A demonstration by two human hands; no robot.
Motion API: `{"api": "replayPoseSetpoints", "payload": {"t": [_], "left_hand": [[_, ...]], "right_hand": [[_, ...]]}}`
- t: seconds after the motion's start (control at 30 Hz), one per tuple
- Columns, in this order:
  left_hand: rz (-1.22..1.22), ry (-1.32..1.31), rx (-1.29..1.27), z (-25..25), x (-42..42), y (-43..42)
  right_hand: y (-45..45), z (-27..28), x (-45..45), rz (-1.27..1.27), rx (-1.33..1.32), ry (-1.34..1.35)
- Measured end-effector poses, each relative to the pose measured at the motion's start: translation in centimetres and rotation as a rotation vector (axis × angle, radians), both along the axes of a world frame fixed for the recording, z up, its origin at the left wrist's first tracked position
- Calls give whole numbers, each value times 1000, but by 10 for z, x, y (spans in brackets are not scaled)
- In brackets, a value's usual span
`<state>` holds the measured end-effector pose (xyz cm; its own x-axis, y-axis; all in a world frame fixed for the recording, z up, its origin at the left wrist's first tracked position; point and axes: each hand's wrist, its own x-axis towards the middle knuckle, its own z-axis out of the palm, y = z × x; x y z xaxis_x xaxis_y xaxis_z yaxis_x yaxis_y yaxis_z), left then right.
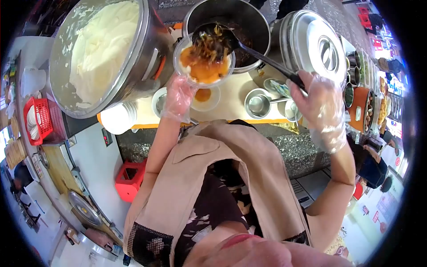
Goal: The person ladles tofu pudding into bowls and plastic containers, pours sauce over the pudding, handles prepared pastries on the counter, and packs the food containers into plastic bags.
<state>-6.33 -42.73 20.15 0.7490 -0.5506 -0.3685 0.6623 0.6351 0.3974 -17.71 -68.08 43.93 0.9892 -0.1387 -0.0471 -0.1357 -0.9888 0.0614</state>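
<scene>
My left hand [179,95], in a clear plastic glove, grips a clear plastic bowl [178,66] at its lower left side. Orange-brown sauce [202,64] lies over something pale inside it. My right hand [321,104], gloved likewise, is closed around the end of a long black ladle [267,58]. The ladle's head is tilted over the bowl, with brown shredded bits and sauce [215,44] at its lip. Behind it stands a deep steel pot [262,26] with dark contents. Below the held bowl is another bowl [211,101] with a little orange sauce.
A large steel pot [144,53] of creamy white food stands at left, near stacked white plates [120,118]. A lidded pot [318,42] is at right. A small saucepan [258,104] sits on the counter. A red stool [130,180] and red basket [38,120] are left.
</scene>
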Motion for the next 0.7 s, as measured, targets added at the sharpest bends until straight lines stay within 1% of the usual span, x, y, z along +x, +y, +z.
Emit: {"api": "replayPoseSetpoints", "payload": {"t": [0.03,0.1,0.17,0.23,0.3,0.37,0.4,0.47,0.5,0.6,0.63,0.7], "left_hand": [[15,16,30,-1,0,0],[29,35,60,-1,0,2],[28,41,84,3,2,3],[13,39,58,8,2,3],[-1,32,31,12,4,3],[-22,-5,-13,16,3,4],[-24,-9,-11,17,3,4],[-28,-14,-7,17,3,4],[-34,-17,-6,18,3,4],[-40,-14,-7,20,3,3],[-44,-8,25,19,3,5],[-50,-6,46,19,3,6]], "right_hand": [[1,-7,-4,1,2,5],[-1,-18,-12,63,-151,-207],[-7,-31,-2,44,-184,-206],[-21,-61,13,56,-194,-269],[-34,-101,40,33,-213,-149],[-45,-146,65,80,-193,-126],[-43,-153,75,78,-191,-131],[-33,-159,91,-39,-118,183],[-29,-157,92,-45,-117,180],[-25,-131,86,-276,212,168],[-29,-128,84,-283,207,164],[-45,-120,77,-346,349,149]]}}
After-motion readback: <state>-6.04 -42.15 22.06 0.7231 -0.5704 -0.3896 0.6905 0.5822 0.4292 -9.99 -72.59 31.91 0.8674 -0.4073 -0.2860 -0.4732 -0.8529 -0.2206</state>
